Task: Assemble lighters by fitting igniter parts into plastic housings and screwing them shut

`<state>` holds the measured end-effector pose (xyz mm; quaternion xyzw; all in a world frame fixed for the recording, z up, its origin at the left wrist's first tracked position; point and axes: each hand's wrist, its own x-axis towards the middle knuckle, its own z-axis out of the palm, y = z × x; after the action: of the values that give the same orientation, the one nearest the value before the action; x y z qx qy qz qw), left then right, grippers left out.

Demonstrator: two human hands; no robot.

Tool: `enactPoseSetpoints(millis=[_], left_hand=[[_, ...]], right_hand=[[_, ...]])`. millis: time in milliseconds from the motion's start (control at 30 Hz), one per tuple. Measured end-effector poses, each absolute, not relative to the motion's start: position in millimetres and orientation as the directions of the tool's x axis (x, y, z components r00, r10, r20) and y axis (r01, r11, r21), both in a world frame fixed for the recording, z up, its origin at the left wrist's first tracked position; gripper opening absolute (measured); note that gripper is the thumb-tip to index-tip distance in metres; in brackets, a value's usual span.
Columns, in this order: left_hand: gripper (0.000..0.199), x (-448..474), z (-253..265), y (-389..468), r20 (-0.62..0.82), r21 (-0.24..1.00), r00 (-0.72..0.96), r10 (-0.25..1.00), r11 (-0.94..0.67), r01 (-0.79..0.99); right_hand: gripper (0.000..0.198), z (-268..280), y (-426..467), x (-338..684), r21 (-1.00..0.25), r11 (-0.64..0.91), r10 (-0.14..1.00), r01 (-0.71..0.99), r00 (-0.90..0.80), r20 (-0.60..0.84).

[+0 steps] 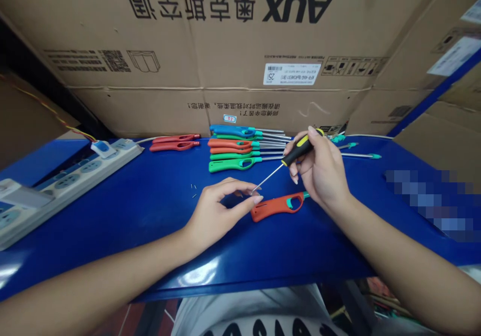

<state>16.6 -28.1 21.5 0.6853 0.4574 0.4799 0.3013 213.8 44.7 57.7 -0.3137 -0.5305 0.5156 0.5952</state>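
Note:
My right hand (327, 173) is closed around the black and yellow handle of a screwdriver (301, 150). Its thin shaft slants down to the left. At the shaft's tip, the thumb and fingertips of my left hand (214, 213) come together in a pinch; whatever they hold there is too small and hidden to name. Just below the fingertips, an orange lighter (272, 207) with a long-nosed shape and a teal trigger lies on the blue table (150, 226). Part of its nozzle end is hidden by my right hand. A few tiny screws (194, 191) lie left of my left hand.
Several long-nosed lighters (231, 164) in green, orange and blue lie in a row behind my hands. Two red lighter bodies (175, 146) are to their left. A white power strip (75, 181) runs along the left side. A cardboard sheet (225, 50) stands at the back.

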Motion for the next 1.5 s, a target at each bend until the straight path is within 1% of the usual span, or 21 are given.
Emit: enactPoseSetpoints(millis=[133,367,500,567,633,700,800,867,900,933,1000,1033,1100,1133,1167,1233,1367,1433,1500], left_hand=[[0.009,16,22,-27,0.387,0.851,0.107,0.916,-0.4,0.341],[0.006,14,23,-26,0.397,0.844,0.122,0.91,-0.414,0.342],[0.005,14,23,-26,0.389,0.841,0.137,0.911,-0.412,0.35],[0.006,14,22,-26,0.384,0.839,0.155,0.91,-0.414,0.353],[0.007,15,20,-27,0.381,0.826,0.201,0.903,-0.43,0.365],[0.008,15,17,-28,0.359,0.812,0.264,0.895,-0.439,0.385],[0.008,17,13,-31,0.276,0.813,0.338,0.9,-0.406,0.418],[0.007,18,11,-32,0.224,0.819,0.359,0.906,-0.375,0.435],[0.008,19,10,-33,0.207,0.821,0.367,0.907,-0.366,0.439],[0.008,19,10,-33,0.197,0.822,0.374,0.906,-0.361,0.44],[0.008,20,9,-33,0.191,0.825,0.389,0.901,-0.362,0.434],[0.008,21,9,-33,0.193,0.825,0.396,0.898,-0.367,0.43],[0.007,21,9,-32,0.215,0.816,0.402,0.89,-0.39,0.427],[0.007,21,8,-31,0.238,0.807,0.405,0.883,-0.412,0.424],[0.006,21,8,-31,0.269,0.793,0.41,0.871,-0.442,0.42],[0.005,20,7,-29,0.338,0.752,0.417,0.844,-0.508,0.42],[0.004,18,5,-26,0.422,0.675,0.396,0.815,-0.575,0.463],[0.005,17,4,-25,0.433,0.677,0.385,0.815,-0.576,0.458],[0.004,18,3,-24,0.429,0.703,0.376,0.822,-0.565,0.432]], right_hand=[[0.036,57,45,214,-0.922,0.286,0.944,-0.261,-0.09,0.319],[0.033,57,45,215,-0.912,0.304,0.934,-0.276,-0.102,0.342],[0.035,59,44,214,-0.923,0.311,0.936,-0.225,-0.094,0.338],[0.034,61,44,216,-0.921,0.33,0.926,-0.206,-0.119,0.358],[0.032,63,42,220,-0.918,0.347,0.905,-0.189,-0.191,0.381],[0.031,67,38,225,-0.92,0.361,0.867,-0.155,-0.306,0.392],[0.028,71,30,230,-0.923,0.376,0.786,-0.083,-0.499,0.366],[0.025,71,24,230,-0.919,0.392,0.743,-0.052,-0.571,0.349],[0.025,70,22,228,-0.913,0.406,0.738,-0.04,-0.575,0.353],[0.033,68,19,226,-0.904,0.427,0.746,-0.025,-0.555,0.368],[0.057,63,16,221,-0.862,0.506,0.772,0.014,-0.453,0.446],[0.064,59,15,218,-0.829,0.557,0.776,0.048,-0.384,0.5],[0.064,53,14,215,-0.742,0.656,0.744,0.134,-0.28,0.607],[0.061,51,14,215,-0.7,0.693,0.717,0.172,-0.264,0.645],[0.057,50,14,215,-0.67,0.717,0.695,0.194,-0.275,0.664],[0.055,50,14,216,-0.661,0.728,0.677,0.182,-0.345,0.65],[0.061,52,16,215,-0.747,0.661,0.677,0.074,-0.489,0.551],[0.062,50,18,214,-0.736,0.676,0.649,0.029,-0.497,0.577],[0.062,46,20,213,-0.689,0.725,0.615,0.013,-0.463,0.639]])
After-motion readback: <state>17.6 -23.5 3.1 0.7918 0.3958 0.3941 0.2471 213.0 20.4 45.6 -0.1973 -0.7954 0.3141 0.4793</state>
